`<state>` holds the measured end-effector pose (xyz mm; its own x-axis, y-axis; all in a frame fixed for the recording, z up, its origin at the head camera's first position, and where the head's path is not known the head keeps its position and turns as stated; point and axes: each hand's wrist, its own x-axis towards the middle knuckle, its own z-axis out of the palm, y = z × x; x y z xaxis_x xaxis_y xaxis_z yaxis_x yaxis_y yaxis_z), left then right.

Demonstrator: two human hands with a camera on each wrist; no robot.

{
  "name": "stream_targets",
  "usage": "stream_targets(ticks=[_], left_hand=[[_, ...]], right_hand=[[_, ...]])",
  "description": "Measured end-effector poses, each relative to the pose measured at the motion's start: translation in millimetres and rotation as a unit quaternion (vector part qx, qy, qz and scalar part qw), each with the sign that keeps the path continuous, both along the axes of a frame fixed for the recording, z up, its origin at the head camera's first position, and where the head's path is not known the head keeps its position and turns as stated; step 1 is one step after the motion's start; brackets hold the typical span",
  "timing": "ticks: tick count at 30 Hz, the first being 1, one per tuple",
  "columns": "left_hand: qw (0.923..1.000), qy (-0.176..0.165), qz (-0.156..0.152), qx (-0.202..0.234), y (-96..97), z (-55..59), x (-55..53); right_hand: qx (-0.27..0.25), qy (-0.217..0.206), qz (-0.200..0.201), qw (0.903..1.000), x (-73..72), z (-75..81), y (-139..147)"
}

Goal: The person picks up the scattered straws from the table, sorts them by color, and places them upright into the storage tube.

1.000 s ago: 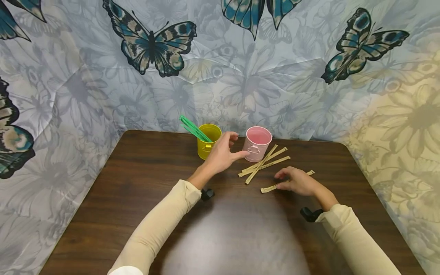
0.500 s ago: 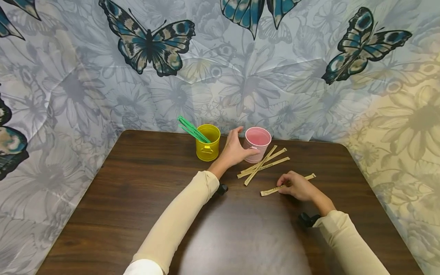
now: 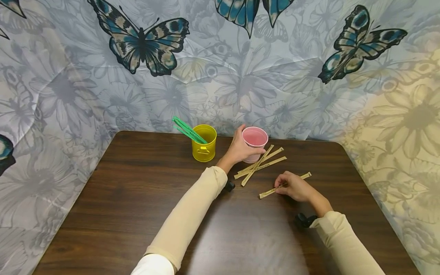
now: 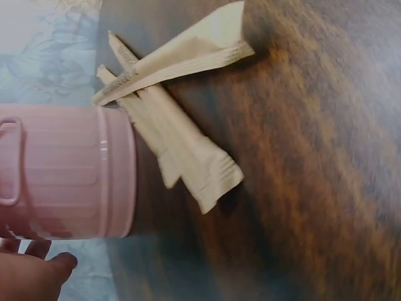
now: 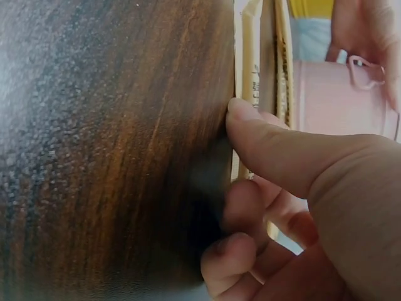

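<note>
My left hand (image 3: 239,149) is at the small pink bucket (image 3: 255,136), thumb across its front and fingers round its left side. In the left wrist view the bucket (image 4: 59,169) stands with its wire handle on the wall, fingertips right at its side. Farther right, my right hand (image 3: 293,186) pinches a slim tan paper stick packet (image 3: 266,194) near its middle, low over the table. The right wrist view shows the thumb and fingers on this printed packet (image 5: 251,56). Several similar packets (image 3: 264,165) lie crossed in front of the bucket.
A yellow bucket (image 3: 204,153) stands left of the pink one, with green slim packets (image 3: 187,130) leaning in it. The dark wooden table (image 3: 137,191) ends at a butterfly-patterned cloth (image 3: 240,88) behind.
My left hand has moved right, from between the two buckets to round the pink one. My right hand has closed its fingers on the single packet, which has shifted slightly.
</note>
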<state>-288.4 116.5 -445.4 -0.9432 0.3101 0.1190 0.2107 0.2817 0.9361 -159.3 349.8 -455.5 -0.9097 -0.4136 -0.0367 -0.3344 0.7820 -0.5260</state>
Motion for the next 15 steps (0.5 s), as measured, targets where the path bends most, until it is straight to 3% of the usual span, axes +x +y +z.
stream_targets(ticks=[8, 15], left_hand=[[0.9992, -0.015, -0.013, 0.035, 2.2, -6.9, -2.9], [1.0000, -0.001, 0.004, -0.002, 2.7, -9.7, -4.8]], right_hand=[[-0.008, -0.014, 0.015, 0.9998, -4.3, 2.3, 1.0], [-0.015, -0.009, 0.015, 0.9997, -3.4, -1.1, 4.7]])
